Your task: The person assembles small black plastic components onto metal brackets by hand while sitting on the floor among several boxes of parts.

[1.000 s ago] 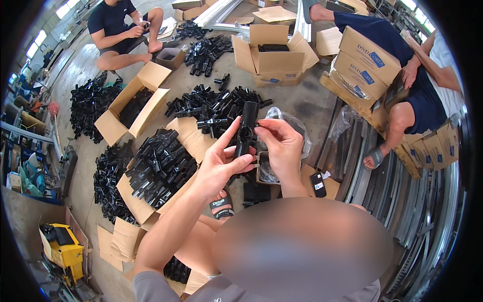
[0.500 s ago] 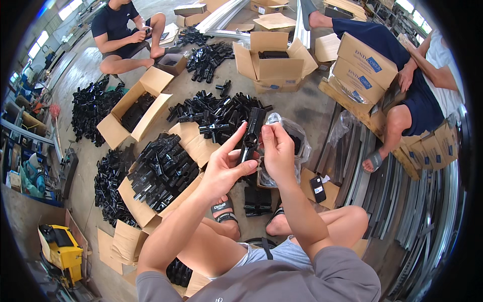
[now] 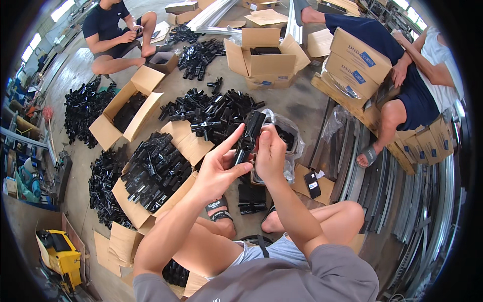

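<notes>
left hand (image 3: 220, 168): fingers and thumb closed around a black tubular fitting (image 3: 255, 123), held between the hands above the floor, tilted, upper end toward 1 o'clock. right hand (image 3: 271, 156): against or just beside the fitting's right side, fingertips hidden; cannot tell whether it grips anything.

clock taken from the fitting, 12 away from the wearer. 3 o'clock, just past the right hand: clear plastic bag (image 3: 298, 132) with dark pieces inside. 4: black phone (image 3: 312, 185) lying on cardboard. 6: small block of stacked black parts (image 3: 252, 199). between 8 and 9: open carton (image 3: 132, 205) heaped with black fittings. 10, near: loose pile of the same (image 3: 201, 108).

farther out: open flapped carton (image 3: 273, 64) past 12; seated co-worker (image 3: 108, 27) at 10; closed cartons (image 3: 359, 55) on a wooden pallet (image 3: 342, 100) at 2.
</notes>
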A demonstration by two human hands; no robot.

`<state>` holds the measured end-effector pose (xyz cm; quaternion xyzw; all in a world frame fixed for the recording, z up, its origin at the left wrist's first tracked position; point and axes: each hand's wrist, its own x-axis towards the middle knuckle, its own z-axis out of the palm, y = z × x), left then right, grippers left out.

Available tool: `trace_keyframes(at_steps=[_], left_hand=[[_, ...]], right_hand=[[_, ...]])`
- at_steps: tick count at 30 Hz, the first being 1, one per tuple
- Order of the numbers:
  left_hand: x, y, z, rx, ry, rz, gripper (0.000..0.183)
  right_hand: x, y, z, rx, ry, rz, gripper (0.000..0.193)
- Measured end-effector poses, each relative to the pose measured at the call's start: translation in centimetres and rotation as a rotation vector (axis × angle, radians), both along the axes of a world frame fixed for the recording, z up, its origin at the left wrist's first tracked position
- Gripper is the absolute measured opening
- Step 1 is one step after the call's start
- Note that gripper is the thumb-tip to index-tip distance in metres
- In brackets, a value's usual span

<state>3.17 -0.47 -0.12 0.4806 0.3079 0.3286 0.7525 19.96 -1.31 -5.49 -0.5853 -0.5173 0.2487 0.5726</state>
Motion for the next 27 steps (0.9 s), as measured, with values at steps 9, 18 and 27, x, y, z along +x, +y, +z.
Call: trace_keyframes(at_steps=[9, 18, 27], left_hand=[[-0.1, 0.5, -1.5, 0.099, 0.103, -0.053, 0.094], [-1.1, 2.2, -1.3, 0.247, 0.390, -0.055, 0.095], [-0.9, 4.5, 0.4, 0.701, 0.933, 0.000, 0.104]], right_hand=[[-1.2, 0.9, -2.9, 0.043, 0.137, -0.205, 0.051], [8.4, 4.7, -13.0, -0.304, 0.424, -0.358, 0.064], [22.9, 11.3, -32.2, -0.720, -0.721, -0.299, 0.024]])
